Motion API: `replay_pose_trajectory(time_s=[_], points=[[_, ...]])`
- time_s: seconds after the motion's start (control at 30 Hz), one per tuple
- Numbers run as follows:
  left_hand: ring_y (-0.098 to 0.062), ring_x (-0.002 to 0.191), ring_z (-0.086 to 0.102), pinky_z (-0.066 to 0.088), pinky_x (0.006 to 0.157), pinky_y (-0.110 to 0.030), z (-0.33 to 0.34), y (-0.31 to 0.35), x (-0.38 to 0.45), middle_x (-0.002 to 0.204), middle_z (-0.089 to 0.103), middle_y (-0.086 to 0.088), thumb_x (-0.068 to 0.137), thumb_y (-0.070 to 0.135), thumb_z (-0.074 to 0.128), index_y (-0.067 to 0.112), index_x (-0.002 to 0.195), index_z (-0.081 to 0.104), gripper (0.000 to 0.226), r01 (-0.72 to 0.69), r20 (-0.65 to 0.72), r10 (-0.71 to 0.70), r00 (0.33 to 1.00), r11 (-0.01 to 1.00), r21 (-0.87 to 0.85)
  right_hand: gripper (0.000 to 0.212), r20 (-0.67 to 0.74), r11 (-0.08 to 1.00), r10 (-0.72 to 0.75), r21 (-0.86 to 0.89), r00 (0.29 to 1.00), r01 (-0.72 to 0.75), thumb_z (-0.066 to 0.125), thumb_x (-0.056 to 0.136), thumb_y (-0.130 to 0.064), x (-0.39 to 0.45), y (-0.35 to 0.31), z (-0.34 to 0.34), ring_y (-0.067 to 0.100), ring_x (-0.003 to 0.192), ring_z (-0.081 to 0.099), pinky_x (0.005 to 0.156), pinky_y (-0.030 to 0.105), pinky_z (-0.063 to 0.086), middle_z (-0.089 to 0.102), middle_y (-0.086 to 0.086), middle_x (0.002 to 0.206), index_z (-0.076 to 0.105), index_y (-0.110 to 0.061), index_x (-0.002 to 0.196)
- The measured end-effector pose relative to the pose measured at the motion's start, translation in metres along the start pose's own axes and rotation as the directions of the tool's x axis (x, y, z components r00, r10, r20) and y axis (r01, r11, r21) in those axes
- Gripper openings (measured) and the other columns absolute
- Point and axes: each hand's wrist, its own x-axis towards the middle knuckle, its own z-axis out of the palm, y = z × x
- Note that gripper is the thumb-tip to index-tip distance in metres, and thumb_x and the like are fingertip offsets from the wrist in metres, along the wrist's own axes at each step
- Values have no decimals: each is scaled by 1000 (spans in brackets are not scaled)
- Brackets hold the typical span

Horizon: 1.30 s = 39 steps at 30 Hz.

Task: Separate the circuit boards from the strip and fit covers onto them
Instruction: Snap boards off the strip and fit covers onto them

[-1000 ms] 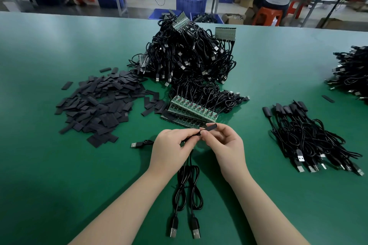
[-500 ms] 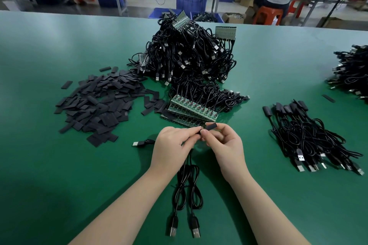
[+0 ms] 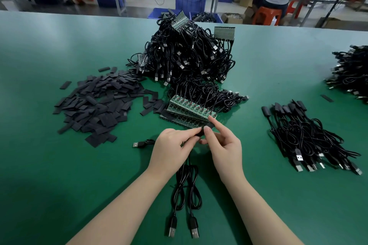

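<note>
Black cover (image 3: 206,129), pinched between the fingertips of the left hand (image 3: 172,148) and the right hand (image 3: 223,149) just at six o'clock of the green board strip (image 3: 191,110), could jam or skew if pushed on crooked over its hidden board.
</note>
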Motion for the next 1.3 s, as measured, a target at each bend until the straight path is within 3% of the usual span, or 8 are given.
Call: replay_pose_trajectory(time_s=[0.4, 0.5, 0.6, 0.7, 0.87, 1.1, 1.2, 1.3], points=[[-13, 84, 67, 54, 80, -36, 2, -1, 3, 95, 74, 17, 86, 13, 69, 31, 112, 73, 32, 99, 32, -96, 995, 992, -82, 56, 112, 994, 43, -107, 993, -31, 69, 92, -24, -2, 5, 3, 15, 79, 67, 74, 23, 54, 73, -1, 89, 47, -42, 140], [-6, 88, 64, 49, 86, -21, 1, -2, 1, 94, 72, 23, 82, 16, 68, 39, 119, 68, 43, 118, 16, -118, 993, 991, -69, 10, 145, 981, 13, -192, 989, 16, 69, 92, -23, 0, 3, 3, 17, 74, 63, 71, 41, 51, 71, 7, 81, 72, -28, 100], [0, 94, 64, 47, 91, -19, 0, -2, 2, 96, 71, 25, 82, 19, 67, 41, 124, 62, 48, 129, 37, -126, 991, 987, -93, 11, 125, 977, -19, -207, 992, 45, 70, 91, -21, 1, 4, 1, 15, 68, 56, 64, 33, 46, 68, 15, 76, 74, -18, 82], [5, 98, 63, 48, 97, -28, 1, -5, 5, 101, 70, 23, 82, 21, 73, 36, 124, 64, 45, 157, 77, -150, 986, 983, -91, 15, 2, 1000, 1, -19, 1000, -1, 68, 93, -20, 2, 1, 0, 5, 65, 61, 62, 17, 47, 67, -3, 67, 74, -17, 80], [7, 90, 63, 48, 81, -12, 0, -12, 7, 90, 70, 23, 83, 19, 75, 29, 99, 78, 19, 140, 59, -134, 989, 983, -116, 22, -29, 998, 44, 41, 999, -43, 66, 94, -14, 4, 2, 0, 5, 73, 69, 66, 15, 51, 76, -12, 87, 77, -30, 82], [6, 100, 60, 47, 89, -21, 1, -14, 5, 105, 66, 29, 94, 37, 60, 31, 114, 72, 24, 140, 17, -139, 990, 982, -128, 15, -191, 985, -158, 42, 969, 169, 62, 96, -17, 19, -38, -18, 12, 81, 70, 72, 23, 56, 77, -1, 88, 72, -21, 86], [8, 83, 61, 43, 70, -10, 2, -16, 5, 100, 65, 34, 97, 32, 57, 33, 112, 71, 20, 185, 8, -186, 982, 969, -166, 14, -314, 919, -383, -225, 869, 323, 62, 96, -28, 43, -77, -66, 9, 63, 65, 60, 20, 53, 72, -8, 72, 67, -29, 83], [4, 54, 54, 37, 53, -6, 4, -17, 5, 98, 70, 26, 97, 29, 57, 34, 112, 70, 20, 217, -4, -223, 975, 952, -214, 20, -302, 632, -455, -772, 837, 65, 58, 94, -36, 73, -90, -120, 16, 68, 64, 64, 28, 48, 72, -5, 78, 73, -23, 94]])
